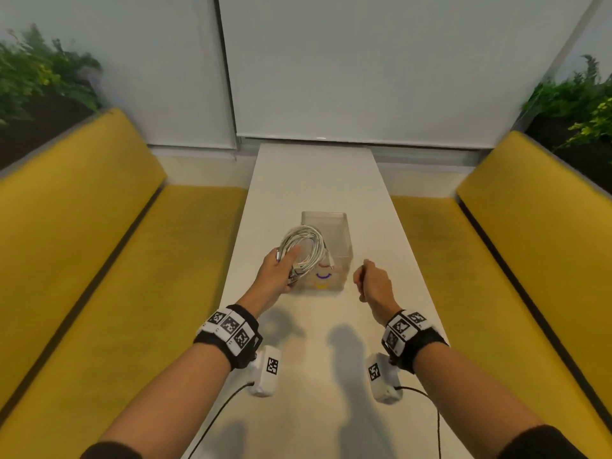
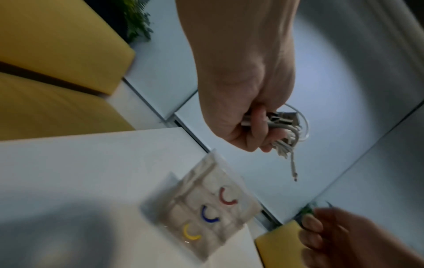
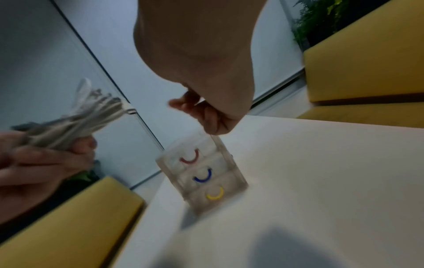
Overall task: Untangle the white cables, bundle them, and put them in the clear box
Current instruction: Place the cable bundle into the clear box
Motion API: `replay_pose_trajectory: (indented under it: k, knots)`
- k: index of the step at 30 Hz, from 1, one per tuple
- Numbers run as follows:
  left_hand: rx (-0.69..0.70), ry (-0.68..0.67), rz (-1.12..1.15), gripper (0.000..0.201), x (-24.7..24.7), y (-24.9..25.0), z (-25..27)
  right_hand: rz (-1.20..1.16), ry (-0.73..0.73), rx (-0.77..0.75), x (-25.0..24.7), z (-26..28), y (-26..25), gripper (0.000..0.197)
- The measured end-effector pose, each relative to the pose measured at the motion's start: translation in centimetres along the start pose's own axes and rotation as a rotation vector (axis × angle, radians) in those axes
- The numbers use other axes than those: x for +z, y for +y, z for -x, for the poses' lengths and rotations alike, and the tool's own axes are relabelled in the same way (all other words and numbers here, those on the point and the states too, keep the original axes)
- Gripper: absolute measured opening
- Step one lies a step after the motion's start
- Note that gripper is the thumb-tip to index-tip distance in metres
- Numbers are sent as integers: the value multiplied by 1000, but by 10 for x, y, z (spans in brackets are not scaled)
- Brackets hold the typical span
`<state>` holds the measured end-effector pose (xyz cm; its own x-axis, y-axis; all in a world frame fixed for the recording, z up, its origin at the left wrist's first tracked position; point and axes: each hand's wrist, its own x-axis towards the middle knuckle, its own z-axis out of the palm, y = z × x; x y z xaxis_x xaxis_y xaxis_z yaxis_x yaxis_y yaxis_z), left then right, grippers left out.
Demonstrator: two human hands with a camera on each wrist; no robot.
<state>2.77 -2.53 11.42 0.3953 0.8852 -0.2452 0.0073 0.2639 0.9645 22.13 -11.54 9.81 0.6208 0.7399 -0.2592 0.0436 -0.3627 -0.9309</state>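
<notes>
Tagged wristbands [image 1: 228,329] nearest. Left hand [image 1: 276,271] wrapped tight round coiled white cables [image 1: 303,241] to stop loops springing apart, raised just above clear box [image 1: 341,246], seemingly for dropping in. Right hand [image 1: 374,281] curled, empty, beside box, likely ready to steady it.

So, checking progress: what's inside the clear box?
Nothing shows through the box's walls. The cables are outside it, coiled in the left hand. In the head view they cover its near-left corner, so that part is unseen.

Office breakout booth — two yellow benches [image 1: 99,243] facing over a narrow white table [image 1: 314,180], roller blinds [image 1: 364,61], fern planters [image 1: 39,71]
</notes>
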Motion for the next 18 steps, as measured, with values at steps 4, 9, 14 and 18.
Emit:
replay_pose_trajectory:
  k: [4,9,14,18]
  knots:
    - [-70,-18,10,17,-23,-13,4,80,-36,48,13,-18,18,29]
    - [-153,-49,35,20,-37,-22,2,-92,-147,226,46,-36,23,17]
    - [-173,-82,-8,20,-40,-18,-3,-393,-26,417,72,-45,21,13]
    - [-183,-76,-44,20,-41,-17,-12,-507,39,510,82,-48,15,18]
